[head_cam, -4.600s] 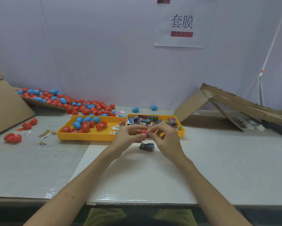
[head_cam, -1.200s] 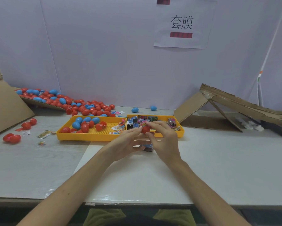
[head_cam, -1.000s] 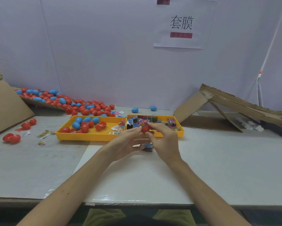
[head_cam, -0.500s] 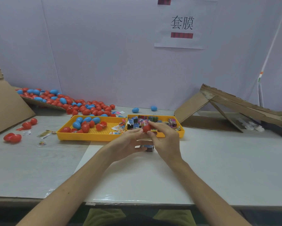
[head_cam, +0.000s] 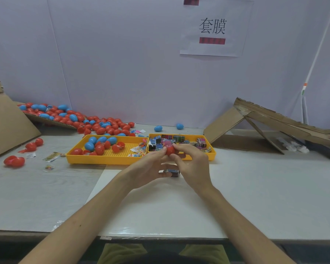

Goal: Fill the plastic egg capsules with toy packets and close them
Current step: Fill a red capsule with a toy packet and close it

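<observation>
Red egg capsule [head_cam: 169, 150] sits pinched between our two grips at twelve o'clock, raised above the tabletop [head_cam: 255, 187] in front of the yellow packet tray [head_cam: 212, 153]: our left hand [head_cam: 148, 167] curls on it from nine o'clock, our right hand [head_cam: 193, 164] from three. Whether the halves have met, we cannot tell. We judge an off-line squeeze could nip a packet in the seam or pop the capsule loose, rolling it away. A dark packet [head_cam: 172, 172] lies at its six o'clock.
</observation>
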{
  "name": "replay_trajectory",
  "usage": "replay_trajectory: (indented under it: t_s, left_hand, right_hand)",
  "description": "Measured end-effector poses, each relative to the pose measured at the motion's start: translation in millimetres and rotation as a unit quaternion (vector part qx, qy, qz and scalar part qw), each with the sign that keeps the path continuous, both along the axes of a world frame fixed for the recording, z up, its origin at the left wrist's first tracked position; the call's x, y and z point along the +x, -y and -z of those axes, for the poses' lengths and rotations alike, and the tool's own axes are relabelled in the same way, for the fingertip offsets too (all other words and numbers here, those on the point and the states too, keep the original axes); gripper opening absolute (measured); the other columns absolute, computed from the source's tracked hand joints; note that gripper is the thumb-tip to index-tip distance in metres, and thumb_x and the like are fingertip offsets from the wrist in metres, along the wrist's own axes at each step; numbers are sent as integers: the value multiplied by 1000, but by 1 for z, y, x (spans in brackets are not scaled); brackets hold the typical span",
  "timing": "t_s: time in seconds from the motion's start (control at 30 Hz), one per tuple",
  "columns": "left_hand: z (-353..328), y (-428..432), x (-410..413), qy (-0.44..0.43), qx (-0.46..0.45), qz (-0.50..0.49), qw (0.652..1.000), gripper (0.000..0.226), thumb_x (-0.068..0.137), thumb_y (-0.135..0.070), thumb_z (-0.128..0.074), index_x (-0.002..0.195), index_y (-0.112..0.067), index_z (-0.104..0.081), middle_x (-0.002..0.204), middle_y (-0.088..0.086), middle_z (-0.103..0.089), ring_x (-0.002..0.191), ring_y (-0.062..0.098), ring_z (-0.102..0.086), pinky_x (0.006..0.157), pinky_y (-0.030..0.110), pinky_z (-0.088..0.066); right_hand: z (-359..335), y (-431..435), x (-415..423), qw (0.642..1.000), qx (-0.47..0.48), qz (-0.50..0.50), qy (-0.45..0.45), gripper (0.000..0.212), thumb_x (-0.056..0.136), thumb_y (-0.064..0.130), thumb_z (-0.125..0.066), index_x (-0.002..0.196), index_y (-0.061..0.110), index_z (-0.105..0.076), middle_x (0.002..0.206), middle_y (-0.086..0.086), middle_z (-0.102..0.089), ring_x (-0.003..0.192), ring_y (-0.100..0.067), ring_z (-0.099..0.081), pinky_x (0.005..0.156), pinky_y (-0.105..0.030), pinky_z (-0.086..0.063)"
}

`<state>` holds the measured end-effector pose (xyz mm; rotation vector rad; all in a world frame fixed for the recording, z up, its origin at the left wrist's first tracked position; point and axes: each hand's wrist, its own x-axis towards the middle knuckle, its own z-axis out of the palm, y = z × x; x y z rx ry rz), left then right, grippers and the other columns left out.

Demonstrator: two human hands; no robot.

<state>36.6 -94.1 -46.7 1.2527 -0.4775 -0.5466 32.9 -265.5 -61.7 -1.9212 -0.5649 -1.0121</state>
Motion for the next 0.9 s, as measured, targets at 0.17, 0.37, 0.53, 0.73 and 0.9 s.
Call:
replay_trajectory:
  t_s: [0.17,0.37,0.53,0.73,0.9]
  left_hand:
    - [0,-1,0,1,6,6,1000,51,101,-60,-47,132,-24,-68,144,0,-60,126,18,-61,93,28,-54]
    - [0,-1,0,-6,2,12,1000,49,103,-57,-43,136,-28,-64,143,-2,-61,124,18,-63,92,29,-54]
    - [3,-1,4,-10,-19,-62,998,41,98,-49,-59,128,-21,-66,135,6,-66,106,19,-66,89,30,-54]
    - [1,2,4,3,-1,-73,997,50,93,-63,-61,124,-26,-72,135,5,-67,109,17,-66,98,39,-46]
    - [2,0,1,3,-13,-63,998,51,96,-57,-60,130,-20,-68,135,5,-66,109,16,-65,93,34,-46]
  right_hand:
    - [-1,2,1,1000,-5,5,5,25,78,5,-83,102,8,-78,98,0,-75,94,1,-63,87,-5,-44]
    - [-2,2,-2,1000,-7,3,12,28,79,4,-82,106,11,-77,101,2,-74,96,0,-63,87,-7,-44]
    - [-4,2,-2,999,-22,14,23,32,79,0,-80,108,12,-76,105,0,-71,100,-3,-62,91,-10,-44]
    - [-6,0,-5,999,-26,-24,12,40,80,-1,-78,115,18,-75,107,2,-67,104,-4,-61,89,-17,-48]
    - [-6,1,-4,1000,-13,-25,8,41,81,10,-82,120,15,-71,109,5,-70,103,-7,-63,88,-19,-50]
